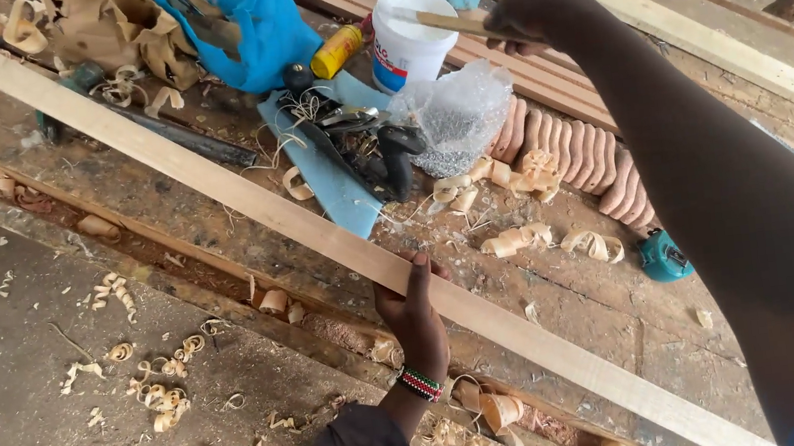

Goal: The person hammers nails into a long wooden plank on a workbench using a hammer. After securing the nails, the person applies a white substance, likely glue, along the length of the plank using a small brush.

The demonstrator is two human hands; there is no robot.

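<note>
A long pale wooden strip [245, 202] lies diagonally across the workbench. My left hand [414, 313] rests against its near edge with fingers on the strip, holding it down. My right hand [532, 8] is raised at the far side, shut on a thin wooden stick [447, 21] whose far end sits in a white plastic tub [406, 38].
A hand plane [370, 146], a blue saw-like tool [326, 166], a yellow can [338, 50], a crumpled clear plastic bag [459, 111], blue cloth [254, 20], turned wooden pieces [578, 152] and a teal tape measure [663, 257] lie on the bench. Wood shavings [162, 389] cover the floor.
</note>
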